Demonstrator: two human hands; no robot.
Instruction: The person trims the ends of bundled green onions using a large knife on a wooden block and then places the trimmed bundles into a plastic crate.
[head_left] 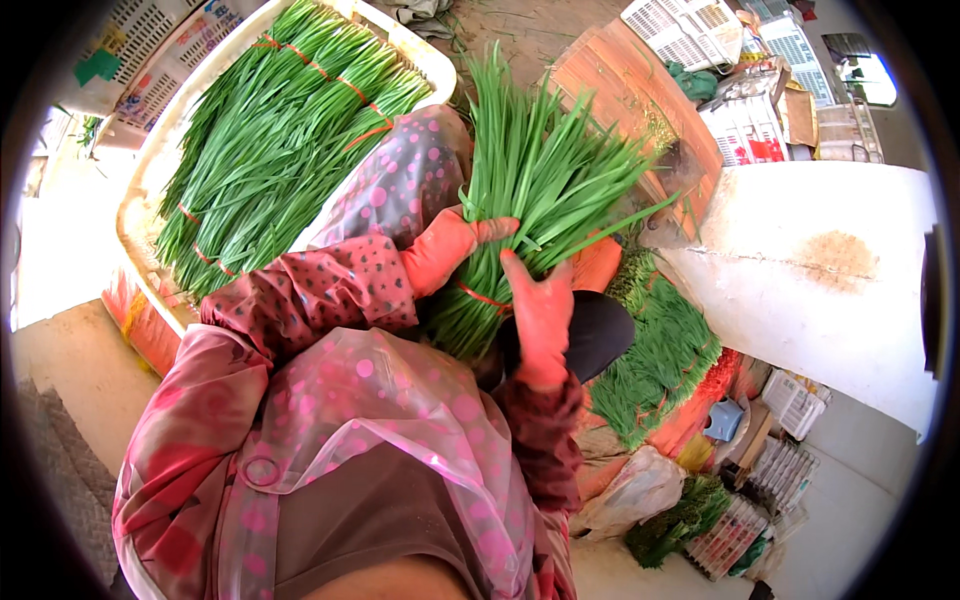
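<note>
Both gloved hands grip one bunch of chives (520, 200) in the person's lap: the left hand (445, 250) wraps the stalks from nine o'clock, the right hand (540, 310) clamps them from five o'clock beside the red band (485, 298). Squeezing evenly near that band should keep stalks aligned. Tied bunches fill the crate (150, 170) at ten o'clock.
</note>
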